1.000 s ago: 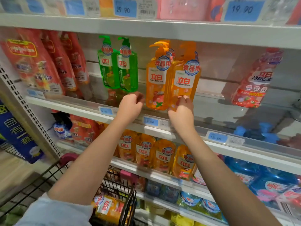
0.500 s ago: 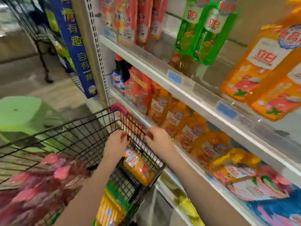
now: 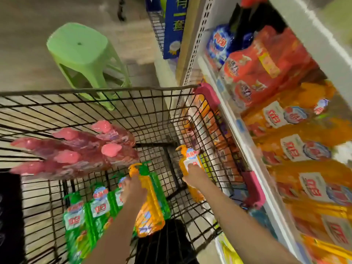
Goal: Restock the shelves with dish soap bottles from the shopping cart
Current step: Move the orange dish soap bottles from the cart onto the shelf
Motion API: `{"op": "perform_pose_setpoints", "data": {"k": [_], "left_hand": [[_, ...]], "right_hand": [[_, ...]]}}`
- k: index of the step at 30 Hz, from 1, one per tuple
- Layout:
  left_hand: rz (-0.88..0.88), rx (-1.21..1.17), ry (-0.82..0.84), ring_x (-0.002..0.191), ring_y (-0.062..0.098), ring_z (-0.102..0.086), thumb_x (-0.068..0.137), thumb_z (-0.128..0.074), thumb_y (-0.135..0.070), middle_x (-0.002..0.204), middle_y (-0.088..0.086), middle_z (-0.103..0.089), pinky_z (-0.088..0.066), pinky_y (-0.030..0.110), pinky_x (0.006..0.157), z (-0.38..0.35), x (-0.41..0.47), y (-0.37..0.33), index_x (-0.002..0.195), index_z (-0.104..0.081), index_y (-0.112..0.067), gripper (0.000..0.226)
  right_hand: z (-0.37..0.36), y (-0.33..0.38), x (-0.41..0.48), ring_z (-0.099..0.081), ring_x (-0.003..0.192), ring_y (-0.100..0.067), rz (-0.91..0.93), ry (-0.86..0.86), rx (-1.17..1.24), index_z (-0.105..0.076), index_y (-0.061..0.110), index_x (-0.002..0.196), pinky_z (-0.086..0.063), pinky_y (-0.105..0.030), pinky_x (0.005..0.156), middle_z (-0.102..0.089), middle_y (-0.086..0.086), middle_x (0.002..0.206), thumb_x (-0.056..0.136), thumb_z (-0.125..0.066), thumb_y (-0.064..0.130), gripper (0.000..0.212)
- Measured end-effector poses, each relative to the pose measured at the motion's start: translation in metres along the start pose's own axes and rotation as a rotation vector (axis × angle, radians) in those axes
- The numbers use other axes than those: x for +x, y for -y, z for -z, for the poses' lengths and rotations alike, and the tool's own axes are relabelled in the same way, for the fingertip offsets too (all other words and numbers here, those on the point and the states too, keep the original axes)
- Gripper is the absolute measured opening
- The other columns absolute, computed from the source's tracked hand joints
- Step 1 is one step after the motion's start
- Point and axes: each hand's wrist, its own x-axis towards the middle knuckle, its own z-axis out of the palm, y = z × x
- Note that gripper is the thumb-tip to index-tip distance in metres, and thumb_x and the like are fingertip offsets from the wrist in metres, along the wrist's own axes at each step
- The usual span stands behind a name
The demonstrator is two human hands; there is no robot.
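I look down into the black wire shopping cart (image 3: 99, 103). My left hand (image 3: 133, 190) is closed around an orange pump dish soap bottle (image 3: 150, 212) lying over green dish soap bottles (image 3: 85, 212). My right hand (image 3: 196, 175) grips a second orange pump bottle (image 3: 187, 159) by its middle, in the small wire compartment at the cart's right side. Pink-capped red bottles (image 3: 74, 149) lie across the cart's left. The shelves (image 3: 245, 141) to the right hold rows of orange bottles (image 3: 297, 149).
A green plastic stool (image 3: 82, 52) stands on the floor beyond the cart. Red and blue refill pouches (image 3: 253, 67) fill the shelf's far end. A blue sign (image 3: 174, 27) hangs at the shelf post. Pink handle pieces (image 3: 206, 94) of the cart touch the shelf edge.
My view has tilted further down into the cart. Both hands went from the cart's wire rim down onto orange bottles and closed on them.
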Motion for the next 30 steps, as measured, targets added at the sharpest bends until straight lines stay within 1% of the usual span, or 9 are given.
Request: {"op": "perform_pose_setpoints", "data": {"k": [5, 9, 13, 16, 19, 21, 23, 26, 30], "left_hand": [[0.167, -0.23, 0.094, 0.12, 0.033, -0.043, 0.071, -0.077, -0.039, 0.129, 0.017, -0.043, -0.04, 0.037, 0.097, -0.001, 0.018, 0.017, 0.129, -0.04, 0.0, 0.079], [0.227, -0.571, 0.204, 0.108, 0.029, -0.058, 0.069, -0.084, -0.032, 0.114, 0.007, -0.057, -0.049, 0.037, 0.087, -0.01, 0.032, 0.045, 0.117, -0.055, -0.004, 0.062], [0.135, -0.797, 0.273, 0.093, 0.03, -0.068, 0.036, -0.095, -0.048, 0.097, 0.008, -0.073, -0.05, 0.057, 0.089, -0.037, 0.055, 0.076, 0.091, -0.069, -0.015, 0.069], [0.138, -0.86, 0.275, 0.081, 0.024, -0.07, 0.023, -0.096, -0.05, 0.084, 0.007, -0.073, -0.054, 0.053, 0.085, -0.045, 0.064, 0.085, 0.087, -0.068, -0.013, 0.079], [0.184, -0.813, 0.222, 0.098, 0.023, -0.066, 0.026, -0.095, -0.051, 0.106, 0.005, -0.068, -0.053, 0.044, 0.088, -0.018, 0.045, 0.058, 0.113, -0.05, -0.007, 0.108], [0.21, -0.757, 0.207, 0.105, 0.022, -0.056, 0.049, -0.094, -0.04, 0.11, 0.001, -0.055, -0.046, 0.036, 0.092, -0.012, 0.037, 0.048, 0.113, -0.043, -0.009, 0.087], [0.153, -0.764, 0.222, 0.106, 0.023, -0.058, 0.055, -0.092, -0.038, 0.107, 0.0, -0.059, -0.046, 0.037, 0.095, -0.012, 0.035, 0.046, 0.106, -0.054, -0.015, 0.067], [0.098, -0.81, 0.24, 0.097, 0.026, -0.068, 0.04, -0.094, -0.049, 0.1, 0.005, -0.073, -0.051, 0.049, 0.092, -0.024, 0.044, 0.059, 0.101, -0.068, -0.016, 0.074], [0.138, -0.761, 0.244, 0.088, 0.021, -0.07, 0.033, -0.09, -0.055, 0.095, 0.005, -0.073, -0.054, 0.043, 0.089, -0.015, 0.041, 0.051, 0.102, -0.068, -0.012, 0.084]], "right_hand": [[-0.024, -0.012, 0.049, -0.04, 0.128, -0.033, -0.115, -0.082, -0.008, -0.029, 0.005, 0.142, -0.04, -0.039, 0.102, -0.038, -0.017, 0.14, 0.088, -0.063, 0.032, 0.069], [-0.03, -0.015, 0.074, -0.037, 0.132, -0.035, -0.213, -0.17, -0.028, -0.009, 0.004, 0.149, -0.039, -0.043, 0.105, -0.031, -0.022, 0.146, 0.086, -0.067, 0.033, 0.09], [-0.033, -0.022, 0.092, -0.043, 0.126, -0.038, -0.21, -0.183, 0.074, -0.002, 0.006, 0.15, -0.041, -0.045, 0.101, -0.036, -0.025, 0.139, 0.075, -0.078, 0.034, 0.11], [-0.034, -0.027, 0.097, -0.041, 0.126, -0.041, -0.173, -0.17, 0.147, -0.001, 0.009, 0.15, -0.04, -0.049, 0.102, -0.035, -0.025, 0.139, 0.066, -0.083, 0.043, 0.122], [-0.031, -0.025, 0.1, -0.045, 0.123, -0.038, -0.152, -0.164, 0.271, -0.013, 0.009, 0.147, -0.044, -0.051, 0.097, -0.042, -0.018, 0.134, 0.053, -0.078, 0.066, 0.128], [-0.028, -0.022, 0.104, -0.052, 0.115, -0.036, -0.144, -0.141, 0.334, -0.025, 0.011, 0.14, -0.048, -0.05, 0.091, -0.052, -0.013, 0.125, 0.044, -0.073, 0.074, 0.124], [-0.024, -0.02, 0.111, -0.049, 0.119, -0.035, -0.122, -0.078, 0.282, -0.031, 0.015, 0.139, -0.046, -0.047, 0.096, -0.051, -0.013, 0.129, 0.045, -0.075, 0.071, 0.118], [-0.021, -0.016, 0.118, -0.041, 0.127, -0.032, -0.099, 0.023, 0.128, -0.045, 0.018, 0.134, -0.039, -0.039, 0.102, -0.05, -0.012, 0.134, 0.035, -0.067, 0.08, 0.119], [-0.014, -0.001, 0.116, -0.053, 0.114, -0.03, -0.08, 0.024, 0.205, -0.044, 0.011, 0.132, -0.048, -0.041, 0.094, -0.054, -0.011, 0.126, 0.051, -0.085, 0.052, 0.1]]}}
